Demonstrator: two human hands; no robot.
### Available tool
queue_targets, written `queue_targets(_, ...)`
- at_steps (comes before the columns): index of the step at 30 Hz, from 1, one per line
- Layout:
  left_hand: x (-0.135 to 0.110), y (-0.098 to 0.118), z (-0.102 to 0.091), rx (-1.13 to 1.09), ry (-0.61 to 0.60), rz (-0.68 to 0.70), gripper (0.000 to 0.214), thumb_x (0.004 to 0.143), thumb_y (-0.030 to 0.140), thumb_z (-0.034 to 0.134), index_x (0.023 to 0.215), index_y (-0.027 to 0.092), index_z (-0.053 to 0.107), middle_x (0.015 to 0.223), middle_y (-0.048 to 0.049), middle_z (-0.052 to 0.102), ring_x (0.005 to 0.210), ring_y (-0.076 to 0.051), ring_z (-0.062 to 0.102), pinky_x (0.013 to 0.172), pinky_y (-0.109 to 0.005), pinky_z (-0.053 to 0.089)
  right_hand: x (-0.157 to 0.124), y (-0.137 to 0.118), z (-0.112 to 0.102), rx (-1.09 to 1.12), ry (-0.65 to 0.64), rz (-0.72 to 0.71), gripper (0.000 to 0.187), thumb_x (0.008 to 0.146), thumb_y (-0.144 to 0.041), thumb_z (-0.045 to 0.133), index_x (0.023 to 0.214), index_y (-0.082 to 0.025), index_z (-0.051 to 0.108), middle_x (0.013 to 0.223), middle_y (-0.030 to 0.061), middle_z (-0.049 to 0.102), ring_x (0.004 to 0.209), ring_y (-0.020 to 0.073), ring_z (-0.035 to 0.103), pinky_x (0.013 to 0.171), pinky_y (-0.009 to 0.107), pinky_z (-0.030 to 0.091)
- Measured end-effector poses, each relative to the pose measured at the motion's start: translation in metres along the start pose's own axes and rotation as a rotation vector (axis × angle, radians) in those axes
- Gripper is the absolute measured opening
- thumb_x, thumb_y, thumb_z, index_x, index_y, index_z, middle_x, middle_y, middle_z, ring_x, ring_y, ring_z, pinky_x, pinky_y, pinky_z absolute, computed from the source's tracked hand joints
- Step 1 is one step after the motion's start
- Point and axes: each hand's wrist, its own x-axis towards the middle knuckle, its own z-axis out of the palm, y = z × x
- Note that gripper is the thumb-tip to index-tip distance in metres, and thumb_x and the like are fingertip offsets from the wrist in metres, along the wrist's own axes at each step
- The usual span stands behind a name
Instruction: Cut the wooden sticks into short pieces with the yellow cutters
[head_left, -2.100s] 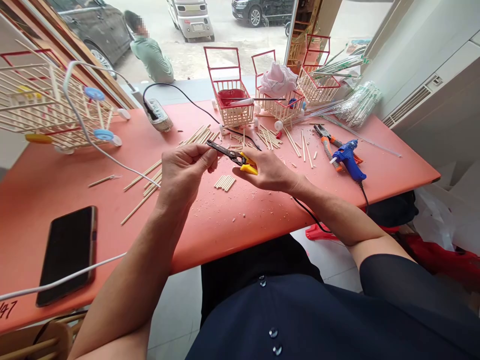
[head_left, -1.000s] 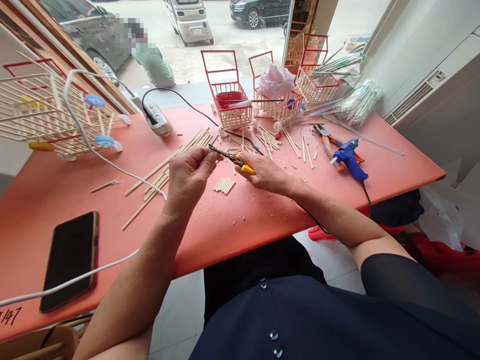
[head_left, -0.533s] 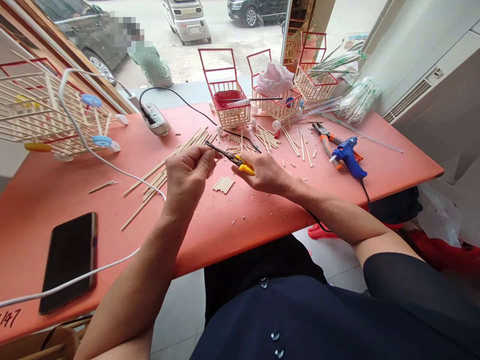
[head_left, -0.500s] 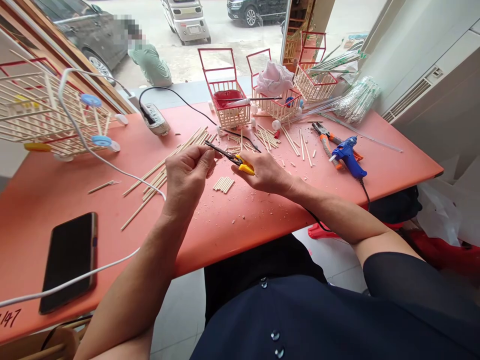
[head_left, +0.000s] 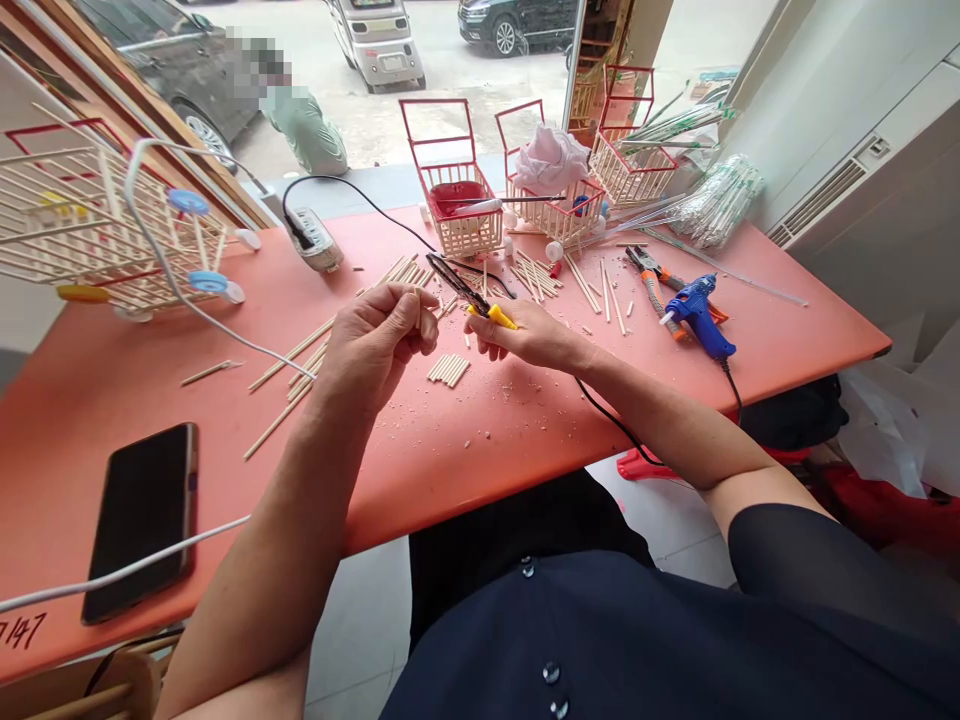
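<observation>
My right hand [head_left: 536,335] is wrapped round the yellow grips of a pair of long-nose pliers [head_left: 459,282], whose dark jaws point up and to the left. Left of them, my left hand [head_left: 382,335] is closed in a pinch; what lies between its fingertips is too small to make out. The plier jaws are apart from this hand. Below and between both hands, a neat row of short cut sticks [head_left: 448,370] lies on the pink table [head_left: 420,470]. Longer wooden sticks [head_left: 289,410] are partly hidden behind my left forearm.
Small stick carts with red handles [head_left: 465,225] stand at the back, and a larger one [head_left: 67,220] at left. A blue glue gun [head_left: 701,315] and orange-handled pliers [head_left: 652,280] lie at right. A phone [head_left: 142,520] lies front left beneath a white cable [head_left: 202,325].
The pliers have drawn away from my left fingertips and their jaws have swung upward. My left hand has turned slightly, still pinched.
</observation>
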Motion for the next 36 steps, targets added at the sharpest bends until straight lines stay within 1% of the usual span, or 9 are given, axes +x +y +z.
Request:
queue_targets(3,0.001,-0.002,-0.004,-0.026,-0.035,-0.029,0.048,0.078,0.065,0.104,0.088,0.024,0.081,0.063,0.0008,0.062,0.057,-0.013,0.057,0.056,-0.028,0.049,-0.002,-0.001,-0.003,-0.100,-0.003,0.007,0.054,0.108,-0.073,0.065,0.097,-0.020,0.063,0.086,0.0014,0.070,0.075,0.0151,0.067,0.075,0.030,0.051)
queue_targets(8,0.002,-0.006,-0.004,-0.041,-0.064,-0.064,0.046,0.079,0.064,0.103,0.084,0.025,0.081,0.060,0.0003,0.062,0.057,-0.014,0.058,0.055,-0.028,0.052,-0.004,-0.006,-0.003,-0.361,0.038,-0.068,0.050,0.108,-0.069,0.061,0.092,-0.022,0.059,0.089,0.0017,0.066,0.087,0.0191,0.060,0.083,0.032,0.041)
queue_targets(13,0.002,-0.008,-0.010,0.000,-0.072,-0.085,0.045,0.083,0.064,0.101,0.085,0.023,0.081,0.062,-0.0019,0.065,0.057,-0.014,0.060,0.055,-0.028,0.054,-0.003,-0.007,-0.002,-0.401,0.039,-0.064,0.052,0.104,-0.073,0.057,0.091,-0.023,0.057,0.091,0.0030,0.065,0.089,0.0202,0.057,0.084,0.033,0.038)
queue_targets(17,0.003,-0.011,-0.025,0.229,0.008,-0.120,0.040,0.079,0.056,0.101,0.076,0.021,0.081,0.070,-0.0091,0.077,0.059,-0.015,0.061,0.052,-0.027,0.048,-0.001,-0.004,-0.005,-0.401,0.103,-0.040,0.056,0.105,-0.077,0.055,0.091,-0.023,0.056,0.093,0.0045,0.068,0.091,0.0212,0.059,0.085,0.034,0.039)
queue_targets(20,0.003,-0.013,-0.035,0.489,0.035,-0.153,0.026,0.074,0.041,0.096,0.069,0.021,0.081,0.058,-0.0035,0.067,0.052,-0.013,0.049,0.047,-0.027,0.034,-0.001,-0.003,-0.008,-0.408,0.128,-0.026,0.058,0.107,-0.079,0.054,0.091,-0.023,0.056,0.095,0.0059,0.070,0.093,0.0221,0.061,0.086,0.034,0.039)
queue_targets(22,0.003,-0.014,-0.037,0.631,0.012,-0.203,0.022,0.074,0.037,0.090,0.063,0.022,0.078,0.052,-0.0004,0.059,0.050,-0.013,0.043,0.047,-0.029,0.029,-0.001,-0.003,-0.009,-0.419,0.128,-0.024,0.059,0.107,-0.079,0.054,0.092,-0.022,0.058,0.095,0.0062,0.070,0.094,0.0223,0.061,0.086,0.034,0.039)
queue_targets(25,0.002,-0.017,-0.034,0.787,-0.034,-0.261,0.024,0.075,0.037,0.082,0.057,0.023,0.074,0.051,-0.0012,0.060,0.050,-0.015,0.046,0.050,-0.030,0.031,-0.002,-0.005,-0.008,-0.432,0.117,-0.028,0.057,0.108,-0.077,0.055,0.096,-0.021,0.060,0.095,0.0055,0.069,0.093,0.0222,0.060,0.086,0.034,0.039)
queue_targets(27,0.001,-0.018,-0.032,0.857,-0.036,-0.260,0.022,0.074,0.035,0.080,0.056,0.025,0.073,0.052,-0.0022,0.063,0.052,-0.018,0.050,0.053,-0.031,0.035,-0.002,-0.005,-0.006,-0.434,0.113,-0.031,0.056,0.108,-0.076,0.055,0.098,-0.021,0.061,0.095,0.0051,0.069,0.092,0.0219,0.059,0.087,0.035,0.039)
queue_targets(36,-0.001,-0.011,-0.025,0.971,-0.083,-0.261,0.009,0.073,0.026,0.079,0.064,0.026,0.075,0.061,-0.0022,0.072,0.062,-0.022,0.060,0.065,-0.035,0.042,0.000,-0.001,-0.007,-0.438,0.134,-0.018,0.053,0.107,-0.073,0.057,0.099,-0.021,0.062,0.098,0.0060,0.071,0.093,0.0218,0.059,0.087,0.035,0.039)
